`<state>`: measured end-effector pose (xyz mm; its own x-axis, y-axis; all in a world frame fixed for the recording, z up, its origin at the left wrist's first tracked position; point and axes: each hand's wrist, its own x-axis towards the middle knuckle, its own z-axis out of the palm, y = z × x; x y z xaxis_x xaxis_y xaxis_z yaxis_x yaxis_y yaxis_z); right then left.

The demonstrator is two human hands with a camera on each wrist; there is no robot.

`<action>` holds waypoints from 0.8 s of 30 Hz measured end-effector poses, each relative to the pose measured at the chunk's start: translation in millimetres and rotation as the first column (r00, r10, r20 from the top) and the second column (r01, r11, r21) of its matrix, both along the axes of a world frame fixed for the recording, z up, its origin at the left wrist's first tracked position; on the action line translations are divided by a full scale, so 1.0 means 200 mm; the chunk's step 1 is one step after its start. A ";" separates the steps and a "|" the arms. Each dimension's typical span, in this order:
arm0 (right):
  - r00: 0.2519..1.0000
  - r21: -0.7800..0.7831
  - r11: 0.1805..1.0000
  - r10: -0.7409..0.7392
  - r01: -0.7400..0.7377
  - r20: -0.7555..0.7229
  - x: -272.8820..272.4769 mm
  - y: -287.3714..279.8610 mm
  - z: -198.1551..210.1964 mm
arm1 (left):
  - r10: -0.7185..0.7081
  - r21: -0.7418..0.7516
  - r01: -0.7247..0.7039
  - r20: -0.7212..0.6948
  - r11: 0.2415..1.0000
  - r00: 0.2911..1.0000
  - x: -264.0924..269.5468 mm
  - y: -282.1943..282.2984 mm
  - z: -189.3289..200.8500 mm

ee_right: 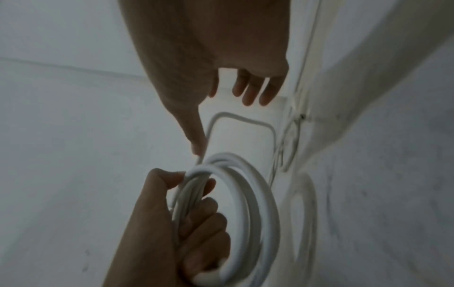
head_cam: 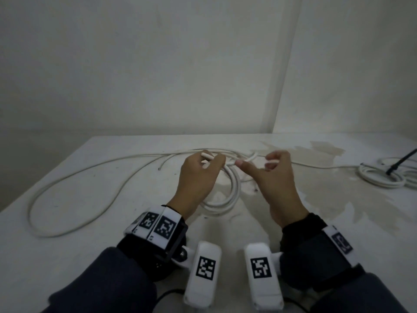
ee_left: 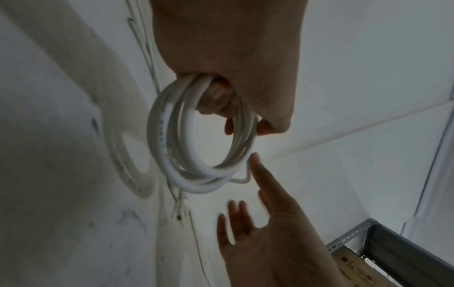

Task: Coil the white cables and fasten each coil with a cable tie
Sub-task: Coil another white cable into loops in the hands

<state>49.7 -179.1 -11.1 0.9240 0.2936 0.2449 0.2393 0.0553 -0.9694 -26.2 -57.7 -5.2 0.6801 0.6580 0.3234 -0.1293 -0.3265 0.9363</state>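
Observation:
My left hand [head_cam: 198,175] grips a coil of white cable [head_cam: 234,190] by its top, and the loops hang down to the white table [head_cam: 90,256]. In the left wrist view the fingers of that hand [ee_left: 233,58] curl through the coil [ee_left: 159,139]. My right hand [head_cam: 273,177] hovers just to the right with loosely bent fingers. Its thumb [ee_right: 196,139] touches the cable's free stretch [ee_right: 243,118], which bends away from the coil [ee_right: 258,194]. It holds nothing. No loose cable tie is in view.
A long white cable [head_cam: 67,188] loops over the table's left part. At the far right lies another white coil [head_cam: 381,177] with a black cable tie [head_cam: 401,163] sticking up from it. Walls stand behind and to the right. A metal shelf frame [ee_left: 368,242] shows in the left wrist view.

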 end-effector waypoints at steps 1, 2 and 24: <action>0.991 -0.080 0.996 -0.038 0.049 0.130 0.01 -0.02 0.02 | -0.023 0.048 0.023 -0.006 0.999 1.000 0.00 0.01 0.00; 0.962 -0.193 0.979 -0.016 0.071 0.272 0.02 -0.04 0.03 | -0.045 0.088 0.045 -0.008 0.995 0.999 -0.01 0.02 0.00; 0.792 -0.044 0.795 0.597 -0.605 -0.128 0.00 -0.02 0.03 | 0.180 -0.262 -0.122 0.214 0.957 0.960 -0.01 0.01 0.09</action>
<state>50.4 -183.4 -4.6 0.5729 0.8120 0.1119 0.0833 0.0782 -0.9935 -29.1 -55.0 12.3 0.4915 0.8255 0.2773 -0.3203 -0.1248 0.9391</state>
